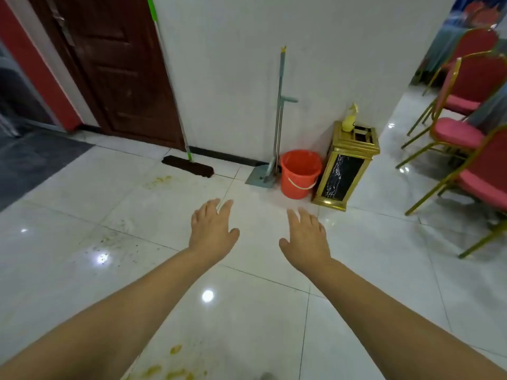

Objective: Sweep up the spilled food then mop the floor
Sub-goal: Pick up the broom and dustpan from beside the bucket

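Yellow spilled food [164, 373] lies at the person's feet on the tile floor [356, 297]. The left hand [212, 231] and right hand [307, 238] reach forward, grip spread, empty. The broom [189, 165] and the mop [275, 133] lean untouched against the wall; I judge nothing is swept yet.

Two bare hands, the left hand [212, 231] and the right hand [306, 237], reach out flat and empty over the shiny white tile floor [370, 270]. Yellow spilled food bits [175, 349] lie below. A round orange plastic bucket [300, 174] stands by the wall.
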Demonstrator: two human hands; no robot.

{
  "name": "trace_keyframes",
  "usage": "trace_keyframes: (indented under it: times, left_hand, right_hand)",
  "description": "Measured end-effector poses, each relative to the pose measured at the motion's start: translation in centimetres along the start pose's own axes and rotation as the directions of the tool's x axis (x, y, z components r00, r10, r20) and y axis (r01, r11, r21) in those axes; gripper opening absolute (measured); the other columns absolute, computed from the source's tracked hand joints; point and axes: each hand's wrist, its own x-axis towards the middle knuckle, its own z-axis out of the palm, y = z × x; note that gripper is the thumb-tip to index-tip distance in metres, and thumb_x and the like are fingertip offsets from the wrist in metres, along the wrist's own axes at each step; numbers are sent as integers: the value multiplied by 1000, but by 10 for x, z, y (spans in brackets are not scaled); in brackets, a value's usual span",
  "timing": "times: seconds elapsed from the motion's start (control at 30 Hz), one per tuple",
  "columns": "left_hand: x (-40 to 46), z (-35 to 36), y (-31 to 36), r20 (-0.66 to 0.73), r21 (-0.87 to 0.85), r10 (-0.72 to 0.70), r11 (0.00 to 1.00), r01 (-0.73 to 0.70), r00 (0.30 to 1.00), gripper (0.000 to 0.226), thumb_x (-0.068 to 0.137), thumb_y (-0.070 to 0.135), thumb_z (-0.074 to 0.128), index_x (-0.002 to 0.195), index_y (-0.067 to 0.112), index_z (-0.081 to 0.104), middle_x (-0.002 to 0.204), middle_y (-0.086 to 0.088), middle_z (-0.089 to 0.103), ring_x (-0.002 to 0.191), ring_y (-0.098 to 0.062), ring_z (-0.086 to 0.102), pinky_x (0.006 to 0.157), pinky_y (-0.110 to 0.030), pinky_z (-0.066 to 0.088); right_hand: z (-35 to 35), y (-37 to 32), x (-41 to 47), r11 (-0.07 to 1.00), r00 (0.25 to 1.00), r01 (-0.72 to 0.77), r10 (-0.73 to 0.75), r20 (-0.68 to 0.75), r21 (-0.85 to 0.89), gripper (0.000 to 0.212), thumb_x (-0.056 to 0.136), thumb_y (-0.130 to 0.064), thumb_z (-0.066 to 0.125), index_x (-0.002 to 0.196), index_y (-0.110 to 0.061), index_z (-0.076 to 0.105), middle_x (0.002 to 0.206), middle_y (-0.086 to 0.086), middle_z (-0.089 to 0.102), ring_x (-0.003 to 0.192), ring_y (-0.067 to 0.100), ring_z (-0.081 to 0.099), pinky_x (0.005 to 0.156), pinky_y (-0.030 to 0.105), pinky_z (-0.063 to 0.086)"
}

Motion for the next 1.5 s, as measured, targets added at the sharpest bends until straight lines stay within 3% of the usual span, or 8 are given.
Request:
trace_keyframes:
  times: [0.17,0.43,0.77,1.07,1.37,1.5]
  left_hand:
    - [34,14,20,18,-12,-114,993,114,993,68,93,36,50,151,25,17,157,-6,15,146,-23,7,119,-40,8]
    - [104,18,24,-13,-28,-227,974,227,974,68,93,38,50,151,24,17,157,-6,16,146,-23,9,119,-41,11]
    - [260,21,14,98,-293,-334,891,347,938,69,95,32,51,152,20,14,157,-6,14,136,-25,33,111,-37,33]
    - [412,23,39,153,-341,-283,884,319,947,68,94,30,51,152,19,16,155,-8,15,127,-28,45,104,-36,41]
    - [532,38,75,157,-324,-242,903,282,957,66,95,30,50,151,18,18,151,-8,27,125,-24,46,104,-35,41]
    - [598,41,96,135,-334,-240,902,272,961,64,95,29,50,151,23,19,151,-8,27,130,-24,41,106,-36,39]
  right_hand:
    - [-13,33,57,998,998,53,-52,23,-36,68,95,-32,47,153,-19,15,159,8,14,145,29,15,119,43,13]
    - [-17,31,155,981,983,180,-176,60,-75,67,94,-31,46,153,-18,17,158,8,16,143,29,19,118,44,16]
    - [-38,15,315,964,967,245,-236,97,-105,66,93,-31,46,152,-19,19,157,7,21,145,28,19,120,44,17]
    - [-65,36,451,972,974,203,-188,124,-122,65,92,-32,48,151,-19,24,153,4,28,140,26,27,116,42,23]
    - [-83,73,576,974,977,199,-188,100,-111,57,92,-29,46,147,-20,31,148,5,34,135,26,32,114,42,25]
    - [-96,95,647,969,968,232,-221,118,-86,63,93,-33,49,150,-19,27,151,4,31,139,25,28,117,41,21]
